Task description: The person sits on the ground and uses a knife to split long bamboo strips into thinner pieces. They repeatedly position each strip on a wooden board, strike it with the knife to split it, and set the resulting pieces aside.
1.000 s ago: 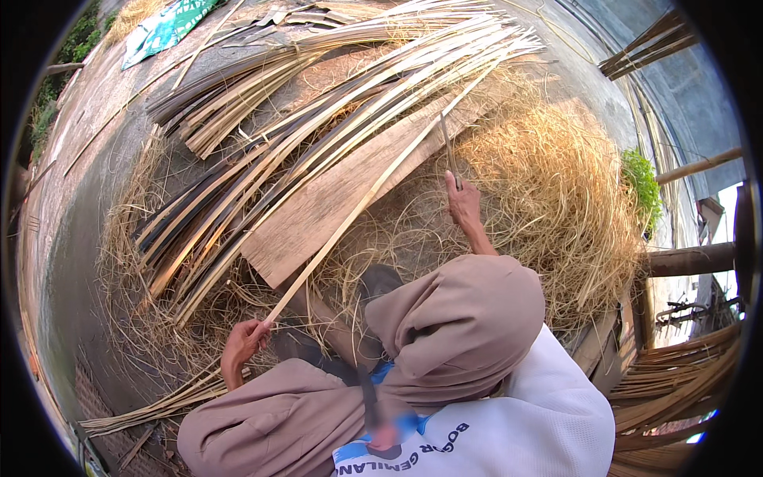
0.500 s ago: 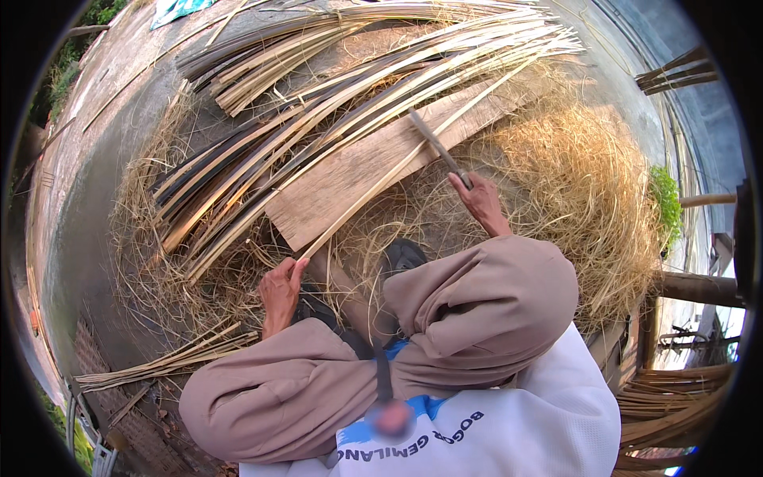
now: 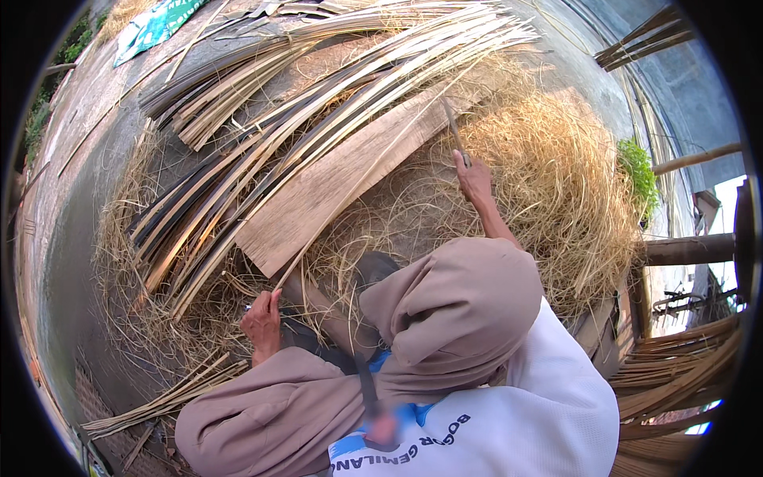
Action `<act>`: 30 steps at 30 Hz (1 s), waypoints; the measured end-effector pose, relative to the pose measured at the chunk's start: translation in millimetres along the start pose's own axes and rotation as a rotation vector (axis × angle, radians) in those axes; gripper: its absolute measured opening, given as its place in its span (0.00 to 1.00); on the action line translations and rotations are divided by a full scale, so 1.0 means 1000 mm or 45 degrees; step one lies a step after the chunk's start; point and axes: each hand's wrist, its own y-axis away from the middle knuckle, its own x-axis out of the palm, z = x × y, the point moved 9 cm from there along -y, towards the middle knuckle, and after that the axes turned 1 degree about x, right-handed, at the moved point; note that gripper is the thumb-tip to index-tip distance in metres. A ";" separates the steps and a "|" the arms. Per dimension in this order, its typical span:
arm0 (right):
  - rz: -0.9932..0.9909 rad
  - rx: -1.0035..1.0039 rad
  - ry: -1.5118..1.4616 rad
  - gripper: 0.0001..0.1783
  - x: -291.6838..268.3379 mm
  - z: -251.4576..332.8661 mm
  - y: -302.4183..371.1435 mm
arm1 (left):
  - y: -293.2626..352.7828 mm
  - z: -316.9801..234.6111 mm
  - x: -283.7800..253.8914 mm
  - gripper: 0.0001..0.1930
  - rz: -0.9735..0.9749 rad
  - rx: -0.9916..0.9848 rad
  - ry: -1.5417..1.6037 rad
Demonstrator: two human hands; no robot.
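Observation:
My left hand (image 3: 261, 319) pinches the near end of a long thin bamboo strip (image 3: 355, 188). That strip runs away from me along a flat wooden board (image 3: 306, 208). Out to the right, my right hand (image 3: 475, 180) is closed round the handle of a knife (image 3: 452, 127). The knife's long blade points away from me, near the board's far right end. Many bamboo strips (image 3: 318, 127), some pale and some dark, lie in a slanting bundle along the board's far side.
A heap of curly bamboo shavings (image 3: 560, 187) spreads to the right. A smaller bundle of strips (image 3: 171, 395) lies at the lower left. Cut strips (image 3: 675, 389) are stacked at the lower right, below a wooden pole (image 3: 687, 250). A green plant (image 3: 636, 179) grows beyond the heap.
My right hand has moved the knife farther along the strip, away from my left hand, and the blade has turned more upright. The whole view has shifted a little.

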 end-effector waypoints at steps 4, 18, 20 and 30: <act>0.147 -0.146 -0.012 0.33 0.013 0.025 0.038 | -0.014 0.043 0.040 0.21 0.761 -0.467 0.768; -0.362 0.094 -0.163 0.36 -0.063 -0.051 -0.034 | -0.009 0.043 0.061 0.19 1.375 -0.912 1.149; -0.149 -0.017 -0.191 0.37 -0.039 0.005 -0.009 | -0.018 0.052 0.041 0.20 1.156 -0.813 1.044; 0.583 -0.899 -0.283 0.22 0.086 0.102 0.237 | -0.192 -0.016 -0.114 0.27 1.194 -0.238 0.384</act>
